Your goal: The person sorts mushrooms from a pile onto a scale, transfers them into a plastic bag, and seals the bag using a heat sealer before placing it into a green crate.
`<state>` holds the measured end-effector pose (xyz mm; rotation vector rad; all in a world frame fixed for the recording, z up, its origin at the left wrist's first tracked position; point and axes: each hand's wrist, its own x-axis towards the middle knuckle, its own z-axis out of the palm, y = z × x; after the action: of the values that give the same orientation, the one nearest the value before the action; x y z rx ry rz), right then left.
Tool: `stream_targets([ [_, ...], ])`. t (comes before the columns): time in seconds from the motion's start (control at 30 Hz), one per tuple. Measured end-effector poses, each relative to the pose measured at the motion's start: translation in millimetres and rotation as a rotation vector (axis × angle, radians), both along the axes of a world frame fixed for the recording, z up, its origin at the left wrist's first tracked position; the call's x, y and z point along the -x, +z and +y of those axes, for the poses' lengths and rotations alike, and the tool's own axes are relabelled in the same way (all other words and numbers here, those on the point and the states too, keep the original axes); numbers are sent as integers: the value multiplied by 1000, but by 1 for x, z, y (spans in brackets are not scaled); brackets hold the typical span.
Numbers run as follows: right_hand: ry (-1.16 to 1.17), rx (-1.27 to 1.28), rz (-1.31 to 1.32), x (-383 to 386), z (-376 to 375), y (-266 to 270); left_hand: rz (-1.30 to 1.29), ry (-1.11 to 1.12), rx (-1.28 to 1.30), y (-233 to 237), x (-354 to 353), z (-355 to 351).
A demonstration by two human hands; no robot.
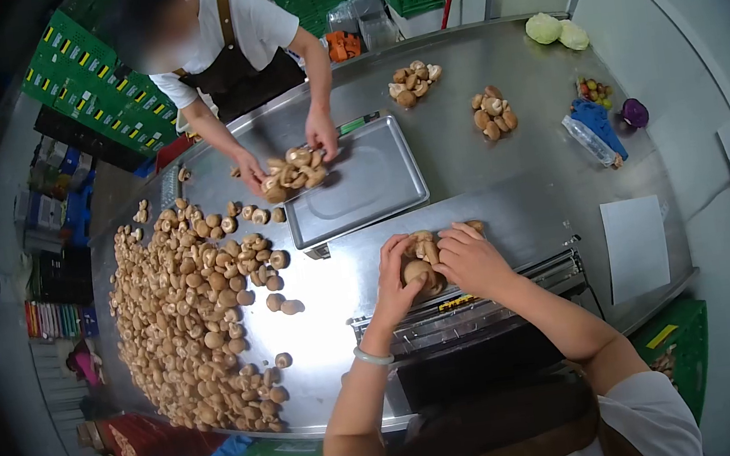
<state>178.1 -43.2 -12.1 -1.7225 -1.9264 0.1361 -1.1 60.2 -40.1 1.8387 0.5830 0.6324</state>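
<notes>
At the centre of the frame, on the steel surface (505, 183), your left hand (396, 279) and right hand (471, 256) cup a clump of mushrooms (420, 269) from either side, each grip curled close around it with fingers on the caps. Just above it lies a metal tray (369, 186), where a co-worker's hands (321, 133) rest on another heap (294, 171). A broad spread of loose mushrooms (194, 322) covers the left of the frame.
</notes>
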Motion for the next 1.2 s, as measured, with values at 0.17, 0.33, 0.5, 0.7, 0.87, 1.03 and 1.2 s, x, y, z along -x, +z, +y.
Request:
stream_targets([
  [0.17, -17, -93, 118, -19, -13, 31, 34, 108, -72, 3, -7, -6],
  [0.33, -291, -54, 114, -9, -22, -1, 123, 165, -182, 3, -28, -24],
  [0.5, -251, 35, 261, -15, -32, -20, 133, 183, -259, 2, -36, -28],
  [0.7, -208, 2, 200, -27, -43, -29, 25, 85, -107, -18, -33, -21],
  [0.87, -198, 86, 292, -48, -61, -7, -106, 89, 292, 5, -14, -23],
  [1.03, -362, 67, 350, -79, -142, 19, 259, 582, 38, 29, 79, -42],
  [1.2, -645, 234, 0, -54, -196, -9, 669, 611, -419, 2, 104, -110],
])
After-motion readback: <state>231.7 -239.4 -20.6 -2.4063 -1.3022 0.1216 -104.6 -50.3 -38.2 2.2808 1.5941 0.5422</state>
